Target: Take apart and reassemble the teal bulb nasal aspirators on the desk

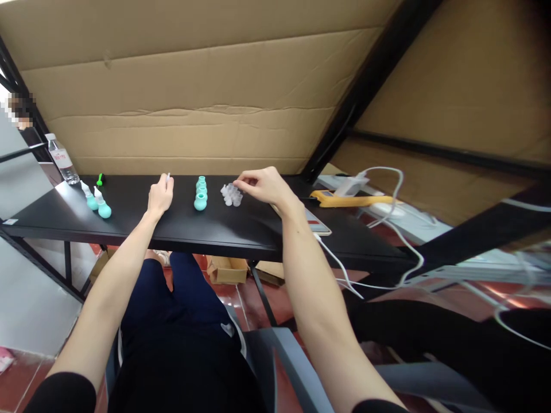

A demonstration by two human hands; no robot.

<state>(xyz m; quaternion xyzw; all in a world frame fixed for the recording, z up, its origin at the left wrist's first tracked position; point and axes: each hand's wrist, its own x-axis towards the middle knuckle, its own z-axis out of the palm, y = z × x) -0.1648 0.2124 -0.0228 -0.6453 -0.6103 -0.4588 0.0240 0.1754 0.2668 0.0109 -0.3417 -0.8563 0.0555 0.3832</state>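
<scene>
My left hand [160, 194] is closed just above the black table, and the end of a small white plastic tip [168, 175] pokes out above its fingers. To its right, several teal rubber bulbs [200, 199] stand upright in a row with their open necks up. My right hand [267, 186] reaches from the right to a pile of translucent plastic pieces [231, 196]. Its thumb and forefinger are pinched at the pile's edge; what lies between them is too small to tell. Two teal bulbs with white nozzles [103, 207] stand at the left end.
A water bottle [62, 159] and a bright green item [100, 179] are at the back left. Beyond my right forearm lie a tablet-like device [317, 222], a yellow tool [344, 199] and white cables [338, 261]. Cardboard [206, 86] walls the table's back.
</scene>
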